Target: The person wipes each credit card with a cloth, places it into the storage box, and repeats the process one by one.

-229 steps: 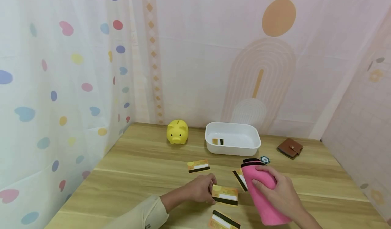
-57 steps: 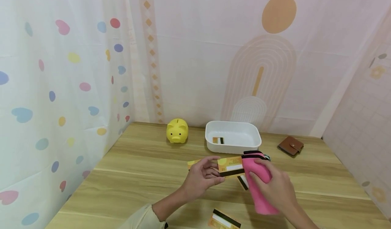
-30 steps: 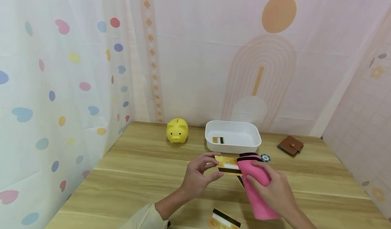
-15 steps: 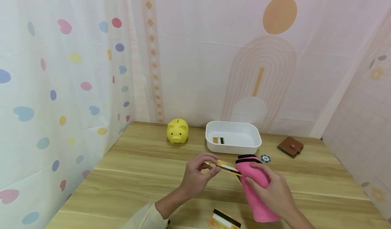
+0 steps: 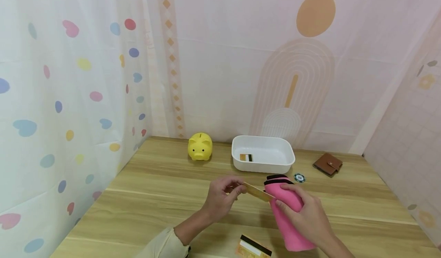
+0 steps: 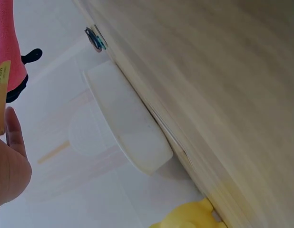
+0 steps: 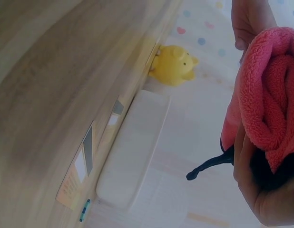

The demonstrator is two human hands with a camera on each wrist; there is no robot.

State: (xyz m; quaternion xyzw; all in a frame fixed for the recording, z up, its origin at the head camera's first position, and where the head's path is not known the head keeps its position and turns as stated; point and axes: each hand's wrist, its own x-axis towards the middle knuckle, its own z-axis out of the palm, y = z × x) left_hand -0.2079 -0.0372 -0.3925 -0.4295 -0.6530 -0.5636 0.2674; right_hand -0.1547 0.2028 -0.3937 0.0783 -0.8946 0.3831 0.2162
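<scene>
My left hand point(image 5: 223, 197) pinches a gold bank card point(image 5: 256, 191) by its left end, above the table. The card is tilted nearly edge-on, its right end against a rolled pink towel point(image 5: 293, 227) with black edging. In the left wrist view the card point(image 6: 1, 92) shows raised numbers. My right hand point(image 5: 308, 210) grips the towel, thumb in front. From the right wrist view, the plush towel point(image 7: 263, 95) is folded over on itself, and a black loop point(image 7: 211, 165) hangs from it. How the card's far end meets the towel is partly hidden.
Another bank card point(image 5: 253, 247) lies at the near edge of view; two cards, one point(image 7: 113, 114) farther off, show in the right wrist view. Behind stand a yellow piggy bank point(image 5: 200, 147) and a white bin point(image 5: 263, 168) holding a small card. A poker chip point(image 5: 299, 178) and brown wallet point(image 5: 327, 164) sit right.
My left hand has lifted the card off the table and brought it to the towel. Over the last second the card has turned from striped face to edge-on, and the towel has shifted slightly left.
</scene>
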